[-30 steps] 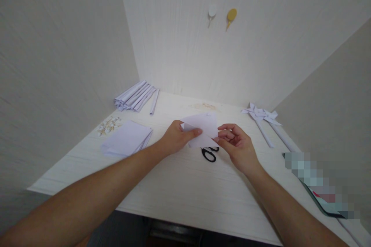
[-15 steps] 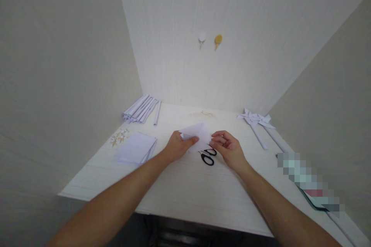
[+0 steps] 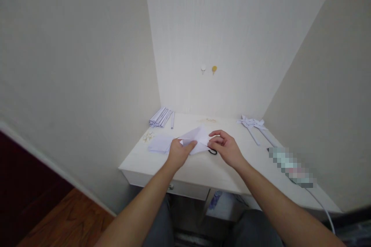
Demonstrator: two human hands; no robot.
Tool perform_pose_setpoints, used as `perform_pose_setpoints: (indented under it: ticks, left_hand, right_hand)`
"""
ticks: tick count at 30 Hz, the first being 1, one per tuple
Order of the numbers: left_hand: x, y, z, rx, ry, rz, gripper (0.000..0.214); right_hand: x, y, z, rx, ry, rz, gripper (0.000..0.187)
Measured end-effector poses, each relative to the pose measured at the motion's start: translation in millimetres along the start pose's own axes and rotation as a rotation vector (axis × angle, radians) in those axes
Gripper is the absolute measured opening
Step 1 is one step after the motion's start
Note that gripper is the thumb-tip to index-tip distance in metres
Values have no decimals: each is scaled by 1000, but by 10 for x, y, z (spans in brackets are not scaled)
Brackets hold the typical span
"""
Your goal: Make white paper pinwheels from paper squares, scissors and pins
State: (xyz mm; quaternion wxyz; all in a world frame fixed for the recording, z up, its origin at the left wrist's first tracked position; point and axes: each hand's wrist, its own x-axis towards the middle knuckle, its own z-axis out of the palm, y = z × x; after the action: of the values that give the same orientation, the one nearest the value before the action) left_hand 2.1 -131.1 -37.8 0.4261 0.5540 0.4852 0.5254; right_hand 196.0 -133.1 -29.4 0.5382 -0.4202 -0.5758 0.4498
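A folded white sheet of paper (image 3: 197,138) is held over the middle of the white desk (image 3: 203,170). My left hand (image 3: 179,152) pinches its left corner between thumb and fingers. My right hand (image 3: 226,147) grips its right edge with curled fingers. Black scissors (image 3: 213,151) lie on the desk just under the paper and beside my right hand, mostly hidden.
A stack of white sheets (image 3: 160,143) lies left of my hands, with small pale bits (image 3: 148,136) beside it. Rolled paper sticks (image 3: 161,117) sit at the back left. Paper pinwheels (image 3: 252,125) lie at the back right. Two wall hooks (image 3: 208,70) hang above. A blurred object (image 3: 290,166) lies right.
The camera has pulled back and tilted up, so the desk looks smaller and my legs and the floor show. Both hands keep hold of the paper.
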Motion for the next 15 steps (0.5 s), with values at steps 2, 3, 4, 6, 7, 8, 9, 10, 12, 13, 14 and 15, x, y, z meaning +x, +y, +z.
perform_pose_setpoints:
  ticks: [2, 3, 4, 6, 7, 8, 9, 10, 12, 13, 14, 15]
  left_hand:
    - [-172, 84, -68, -6, 15, 4, 33]
    - [-242, 115, -96, 1, 25, 12, 32]
    - [-299, 138, -121, 10, 37, 22, 32]
    - [-372, 153, -160, 23, 53, 37, 32]
    - [-390, 148, -173, 20, 56, 36, 33]
    - [-395, 136, -182, 10, 57, 32, 34]
    - [-390, 119, -187, -8, 57, 28, 35]
    - [-376, 99, -188, -29, 59, 25, 35]
    - [-328, 58, -178, -67, 65, 24, 34]
    - [-298, 38, -169, -80, 69, 27, 33]
    - [-267, 20, -157, -91, 71, 29, 33]
    - [-236, 3, -144, -98, 72, 28, 33]
  right_hand:
    - [-151, -94, 84, -13, -12, -16, 28]
    - [-212, -130, 122, -20, -20, -19, 27]
    - [-262, -158, 156, -24, -27, -16, 28]
    - [-326, -186, 212, -20, -39, -4, 29]
    - [-340, -185, 235, -12, -41, -2, 29]
    - [-343, -176, 253, 1, -42, -1, 29]
    - [-337, -159, 268, 16, -43, -2, 28]
    - [-324, -133, 278, 31, -44, -5, 29]
    - [-280, -63, 288, 55, -38, -17, 31]
    - [-252, -21, 288, 63, -37, -23, 32]
    - [-222, 24, 284, 67, -40, -30, 34]
    - [-189, 72, 275, 65, -46, -38, 34]
